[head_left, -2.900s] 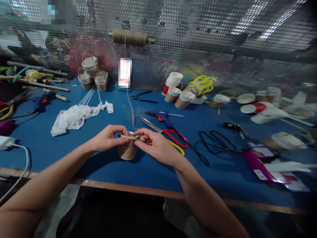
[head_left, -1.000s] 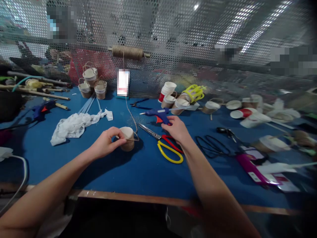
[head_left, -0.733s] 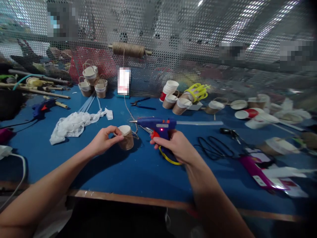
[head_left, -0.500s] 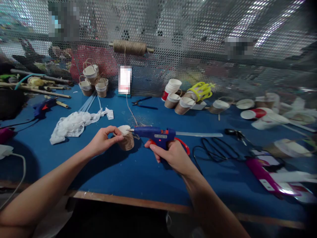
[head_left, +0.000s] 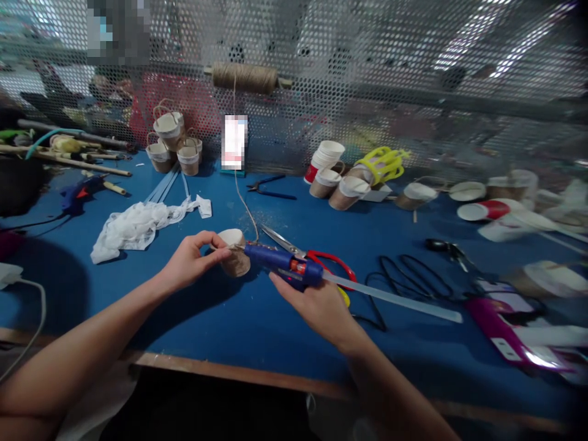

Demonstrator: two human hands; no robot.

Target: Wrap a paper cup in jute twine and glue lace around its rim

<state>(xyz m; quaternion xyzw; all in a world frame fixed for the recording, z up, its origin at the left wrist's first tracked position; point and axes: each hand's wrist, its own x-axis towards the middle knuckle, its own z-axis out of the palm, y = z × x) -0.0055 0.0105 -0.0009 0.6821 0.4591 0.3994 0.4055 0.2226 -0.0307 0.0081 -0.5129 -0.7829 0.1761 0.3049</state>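
Glue gun (head_left: 272,258): turned since half a second ago, its rear lowered toward the near right and its nozzle brought down to the cup (head_left: 237,262), just below the rim; whether the wall is touched cannot be told.
Glue stick (head_left: 395,299): seen jutting from the back of the glue gun, slanted down to the right.
Right hand (head_left: 318,304): clamped around the handle of the glue gun; the trigger is hidden from view.
Left hand (head_left: 195,262): thumb and fingertips pinched together on twine (head_left: 243,197) at the left of the cup; whether the wall is gripped too cannot be made out.
Cup: stood mouth up on the blue table (head_left: 197,327), between the two hands, in the same spot as before.
Spool (head_left: 245,78): mounted on the perforated screen, with a strand of twine led down to the table behind the cup.
Scissors (head_left: 282,242): laid behind the glue gun, one red handle shown, the yellow one mostly covered by the right hand.
Pliers (head_left: 278,195): left farther back, handles spread.
White lace (head_left: 131,229): bunched on the table, to the left of the cup.
Handled cups (head_left: 168,127): stacked at the back left.
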